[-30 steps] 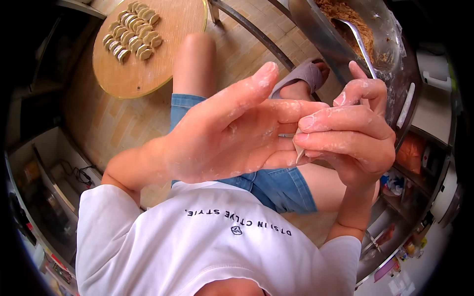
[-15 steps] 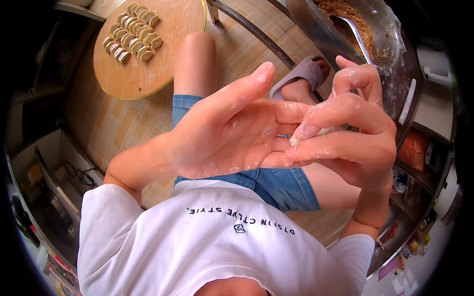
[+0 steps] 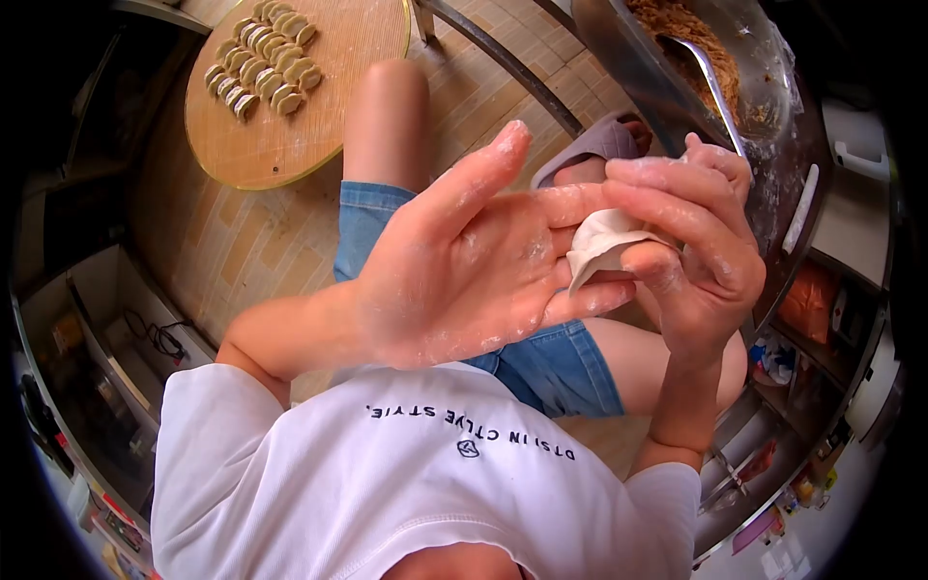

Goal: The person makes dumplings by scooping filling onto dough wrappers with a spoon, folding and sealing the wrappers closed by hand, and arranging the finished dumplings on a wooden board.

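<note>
A pale, partly folded dumpling (image 3: 604, 244) lies at the fingertips of my left hand (image 3: 474, 261), whose floury palm faces up with the thumb raised and the fingers stretched out beneath it. From the right, my right hand (image 3: 696, 237) pinches the dumpling's edge between thumb and fingers. Whether there is filling inside cannot be seen. At the upper right, a clear container (image 3: 619, 60) holds brown filling (image 3: 701, 58), with a metal spoon (image 3: 713, 85) leaning in it.
Rows of several dumplings (image 3: 259, 58) sit on a round wooden board (image 3: 232, 155) at the upper left. A white stick (image 3: 801, 208) lies on the dark table at the right. A curved metal bar (image 3: 503, 63) crosses above the tiled floor.
The dumpling, mostly hidden behind my right fingers before, now shows between my hands. My right fingers have lifted and shifted around it, while my left palm has moved slightly.
</note>
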`<state>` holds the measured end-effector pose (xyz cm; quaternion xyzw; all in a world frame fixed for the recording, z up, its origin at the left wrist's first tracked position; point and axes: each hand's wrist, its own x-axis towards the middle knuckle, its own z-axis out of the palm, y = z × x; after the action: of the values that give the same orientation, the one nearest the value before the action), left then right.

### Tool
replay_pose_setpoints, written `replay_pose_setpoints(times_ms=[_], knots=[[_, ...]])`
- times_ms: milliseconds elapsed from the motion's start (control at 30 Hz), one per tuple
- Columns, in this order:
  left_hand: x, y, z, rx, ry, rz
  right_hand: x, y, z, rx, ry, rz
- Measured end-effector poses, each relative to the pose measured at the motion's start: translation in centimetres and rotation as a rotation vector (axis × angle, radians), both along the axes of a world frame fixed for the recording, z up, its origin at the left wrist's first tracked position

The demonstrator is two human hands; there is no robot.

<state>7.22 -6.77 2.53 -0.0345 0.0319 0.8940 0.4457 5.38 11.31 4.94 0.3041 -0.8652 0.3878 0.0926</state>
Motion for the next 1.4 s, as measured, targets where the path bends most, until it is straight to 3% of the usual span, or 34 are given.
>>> replay_pose_setpoints(times_ms=[100,333,533,600,800,833,1067,1133,1200,1267,1367,1400], knots=[[0.1,0.4,0.1,0.001,-0.014,0.031,0.8,0.2,-0.3,0.063,0.043,-0.055],[0.7,1.6,0.1,0.087,-0.143,0.190,0.6,-0.5,-2.6,-0.177,0.121,-0.196],[1.2,2.5,-1.3,0.171,-0.156,0.335,0.9,-1.6,-3.2,-0.075,0.205,-0.352],[1.3,2.5,-1.5,0.218,-0.187,0.338,1.3,-1.0,-3.1,0.158,0.287,-0.372],[1.6,2.7,-1.1,0.207,-0.149,0.478,1.5,-2.0,-4.4,0.060,0.332,-0.476],[1.7,2.6,-0.9,0.213,-0.155,0.491,1.7,-1.8,-3.8,0.160,0.355,-0.459],[2.0,3.2,-2.0,0.275,-0.086,0.552,1.7,-3.1,-4.0,0.133,0.372,-0.538],[2.1,2.7,-2.1,0.183,-0.102,0.515,2.0,-3.1,-3.4,0.242,0.367,-0.518],[0.7,0.8,-0.8,-0.019,-0.130,0.439,2.2,-2.1,-1.8,0.271,0.193,-0.476],[-2.5,-1.7,-1.0,-0.228,-0.054,0.450,3.2,-0.5,1.6,0.007,0.121,-0.429],[-11.4,-5.6,0.3,-0.623,0.392,0.694,4.5,8.0,5.4,0.433,0.438,-0.361],[-15.6,-6.2,-0.3,-0.722,0.498,0.788,2.9,5.4,9.0,0.229,0.553,-0.291]])
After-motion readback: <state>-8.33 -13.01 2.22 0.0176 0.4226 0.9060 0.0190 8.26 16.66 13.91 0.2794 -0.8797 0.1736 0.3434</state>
